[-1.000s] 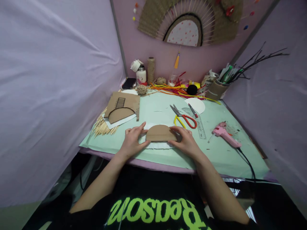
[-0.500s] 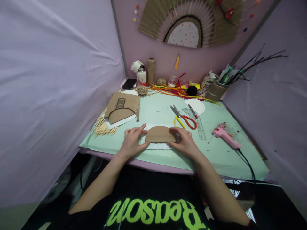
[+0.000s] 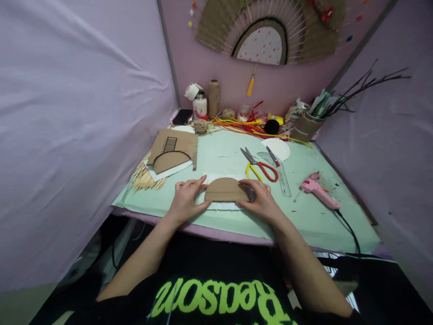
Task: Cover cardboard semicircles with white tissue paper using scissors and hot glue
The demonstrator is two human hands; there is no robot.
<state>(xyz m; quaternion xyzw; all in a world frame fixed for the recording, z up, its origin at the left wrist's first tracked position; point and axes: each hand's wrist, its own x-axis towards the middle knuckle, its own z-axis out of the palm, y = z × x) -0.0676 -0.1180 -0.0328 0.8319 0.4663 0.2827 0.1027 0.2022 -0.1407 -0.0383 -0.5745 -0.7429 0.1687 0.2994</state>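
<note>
A brown cardboard half-circle point(image 3: 226, 189) lies near the table's front edge, its curved side away from me. Under it is a white sheet point(image 3: 221, 206), showing around its borders. My left hand point(image 3: 189, 197) grips the left end of the half-circle between thumb and fingers. At the right end, my right hand point(image 3: 260, 198) holds it the same way, thumb at the straight edge and fingertips on the curve. Scissors with red and yellow handles point(image 3: 260, 168) rest just beyond my right hand.
Cardboard pieces point(image 3: 176, 142) and thin sticks point(image 3: 145, 179) lie at the left. To the right are a clear ruler point(image 3: 285, 180), a red pen point(image 3: 273, 156) and a pink glue gun point(image 3: 316, 189) with its cable. Colourful stems point(image 3: 237, 126) line the back.
Both hands and the cardboard half-circle stay in place. Only the camera view has shifted very slightly.
</note>
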